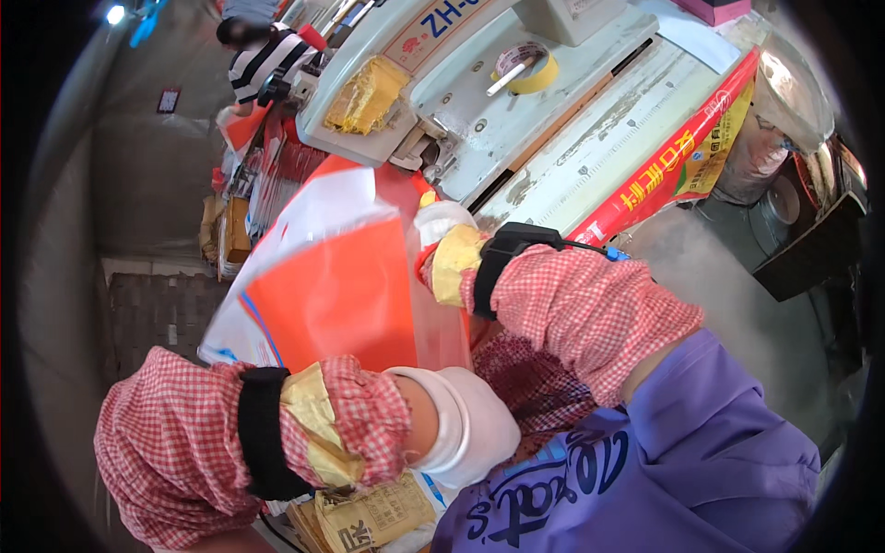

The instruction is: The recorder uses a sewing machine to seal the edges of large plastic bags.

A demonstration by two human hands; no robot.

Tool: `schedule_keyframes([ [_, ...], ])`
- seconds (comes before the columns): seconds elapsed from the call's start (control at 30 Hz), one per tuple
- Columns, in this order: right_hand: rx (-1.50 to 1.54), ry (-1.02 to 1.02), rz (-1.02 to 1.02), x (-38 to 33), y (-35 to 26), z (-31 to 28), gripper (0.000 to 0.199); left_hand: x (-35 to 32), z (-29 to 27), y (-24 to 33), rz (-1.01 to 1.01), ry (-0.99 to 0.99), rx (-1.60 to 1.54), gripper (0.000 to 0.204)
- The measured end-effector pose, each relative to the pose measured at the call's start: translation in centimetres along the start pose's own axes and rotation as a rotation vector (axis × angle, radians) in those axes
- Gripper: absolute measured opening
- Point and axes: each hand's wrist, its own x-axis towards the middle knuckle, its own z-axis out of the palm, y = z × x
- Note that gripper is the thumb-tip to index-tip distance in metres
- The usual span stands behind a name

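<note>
A large orange-red and white plastic bag [336, 290] hangs in front of me, against the edge of a pale machine [461, 88]. My right hand [444, 221], in a white glove with a yellow fingertip, is closed at the bag's upper right edge, close to the machine's small metal parts [424, 147]. Lower down, my left hand [472, 429], also in a white glove, is bent in front of my body beside the bag's lower edge. Its fingers are hidden from view, so its grip does not show. Red checked sleeves with black straps cover both forearms.
On the machine lie a tape roll [533, 72] with a white stick and a yellow wrapper [369, 95]. A red-and-yellow printed bag [678, 152] drapes over the table edge. Printed brown packs [387, 516] sit below my left arm. Another person [269, 57] is at the back left.
</note>
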Motion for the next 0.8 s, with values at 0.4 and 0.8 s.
schedule_keyframes([
  [0.4, -1.185, 0.059, 0.438, -1.8, -6.8, 1.8, 0.030, 1.2, 0.4, 0.3, -0.380, 0.153, 0.098, 0.011],
  [0.8, -1.200, 0.074, 0.458, -2.9, -9.2, 1.9, 0.036, -1.6, -2.1, 2.2, -0.172, 0.189, 0.069, 0.007],
])
